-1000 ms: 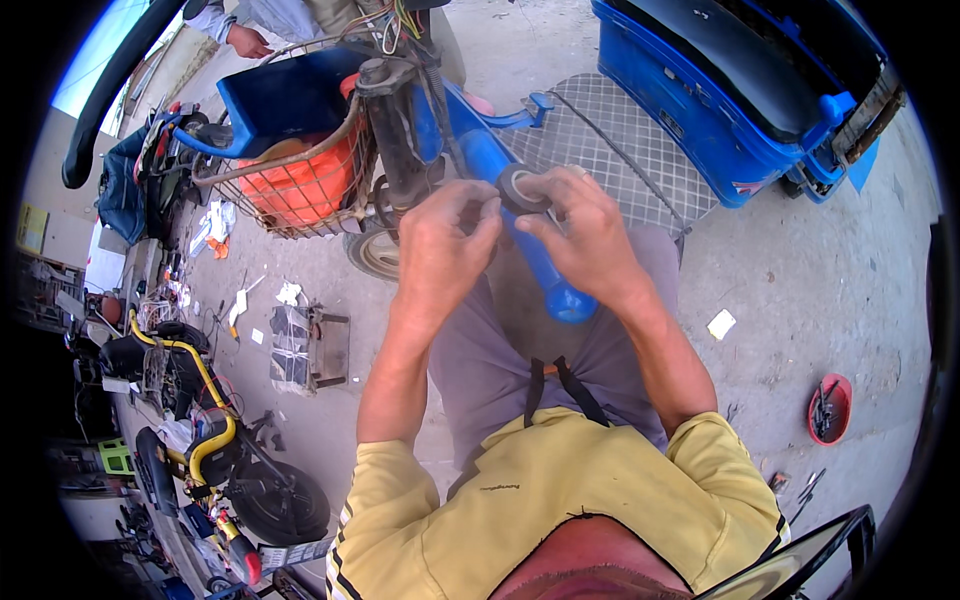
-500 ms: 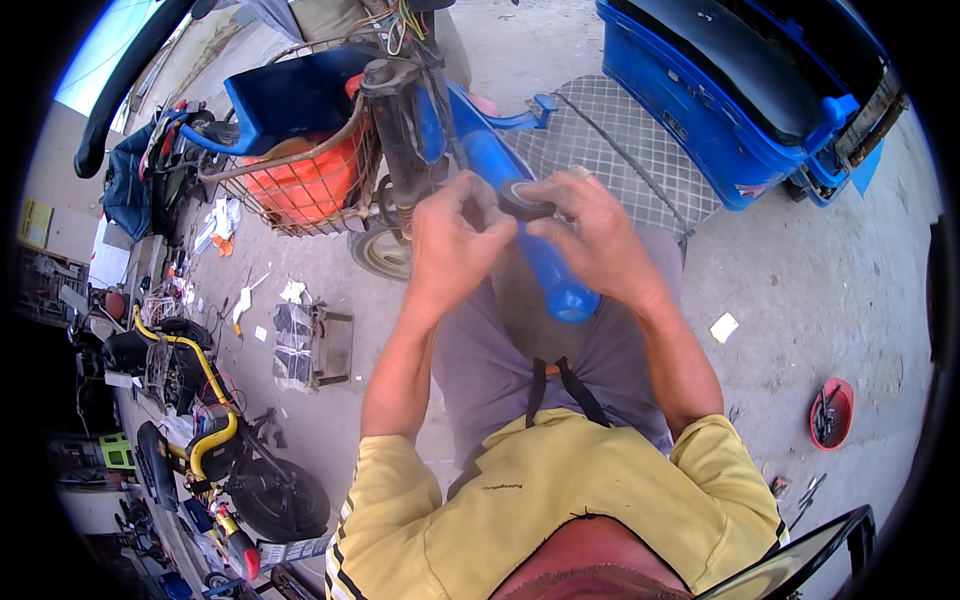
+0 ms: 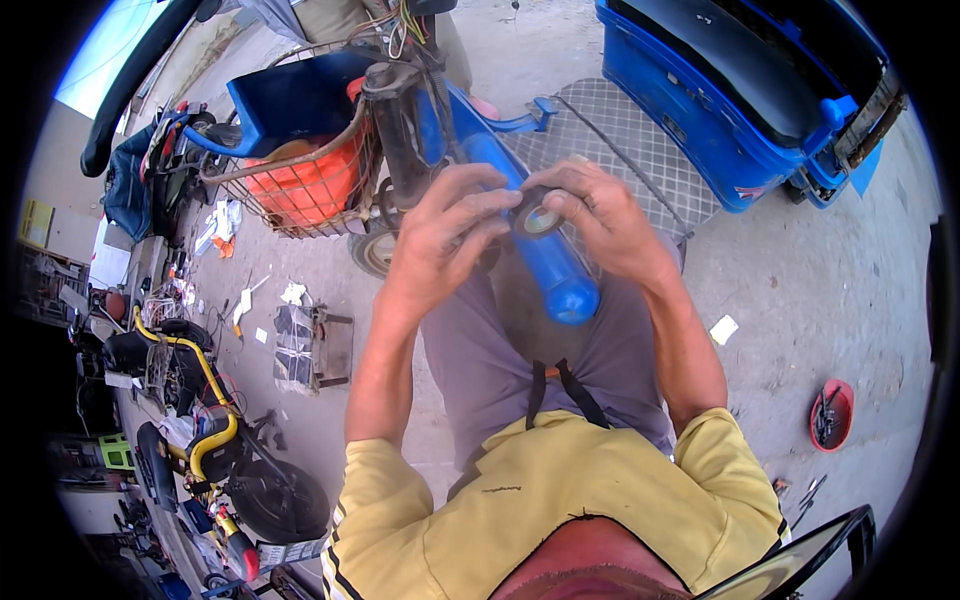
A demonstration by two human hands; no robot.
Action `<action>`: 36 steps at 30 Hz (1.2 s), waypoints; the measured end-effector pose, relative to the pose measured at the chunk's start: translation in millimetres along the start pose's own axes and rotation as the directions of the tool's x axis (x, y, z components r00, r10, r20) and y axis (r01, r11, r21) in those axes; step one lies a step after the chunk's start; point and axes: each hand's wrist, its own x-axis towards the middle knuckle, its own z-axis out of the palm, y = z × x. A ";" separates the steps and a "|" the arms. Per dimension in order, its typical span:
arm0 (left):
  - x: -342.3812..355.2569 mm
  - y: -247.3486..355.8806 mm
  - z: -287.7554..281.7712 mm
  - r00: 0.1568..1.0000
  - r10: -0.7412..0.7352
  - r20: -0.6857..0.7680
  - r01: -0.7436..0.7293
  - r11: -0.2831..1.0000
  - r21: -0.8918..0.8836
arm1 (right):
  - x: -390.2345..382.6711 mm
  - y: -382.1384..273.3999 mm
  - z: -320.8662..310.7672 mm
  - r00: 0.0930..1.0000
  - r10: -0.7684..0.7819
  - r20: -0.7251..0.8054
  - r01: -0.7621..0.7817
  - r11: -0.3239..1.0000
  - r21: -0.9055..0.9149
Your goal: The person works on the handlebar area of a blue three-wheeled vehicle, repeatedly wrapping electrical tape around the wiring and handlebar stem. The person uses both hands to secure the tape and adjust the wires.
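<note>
My right hand (image 3: 605, 215) grips a roll of black tape (image 3: 543, 218) between thumb and fingers, its round hole tilted toward me. Close on the roll's left side is my left hand (image 3: 450, 235), fingers bent and apart, the fingertips at the roll's edge; whether they touch it I cannot tell. Any loose end of tape is too small to make out. Just below both hands runs a thick blue tube (image 3: 570, 290) with a rounded end, part of a vehicle frame and partly covered by the fingers.
Left of the tube stands a wire basket (image 3: 285, 190) with an orange-red thing in it. A blue seat box (image 3: 700, 120) lies beyond a checkered floorboard (image 3: 590, 130). A red bowl with tools (image 3: 832, 415) sits at right. A yellow-framed bike (image 3: 210, 400) and a small stool (image 3: 315, 345) are at left.
My left hand has loosened from a pinch, its fingers spreading beside the roll. The right hand has turned the tape so its hole shows more toward me.
</note>
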 end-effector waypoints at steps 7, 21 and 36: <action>-0.4 6.6 -0.3 0.993 0.106 0.047 -0.112 0.983 0.145 | 10.6 -8.1 -8.6 0.968 0.133 0.213 -0.165 0.976 0.144; 16.1 -16.9 8.3 0.935 -0.268 -0.234 0.289 0.956 0.059 | 51.2 -18.5 15.7 0.996 -0.004 0.087 0.006 1.000 -0.028; 88.0 -52.4 -1.9 0.762 -0.301 -0.573 0.522 0.810 0.269 | 162.5 -0.2 29.0 0.969 -0.179 -0.169 0.092 0.900 -0.426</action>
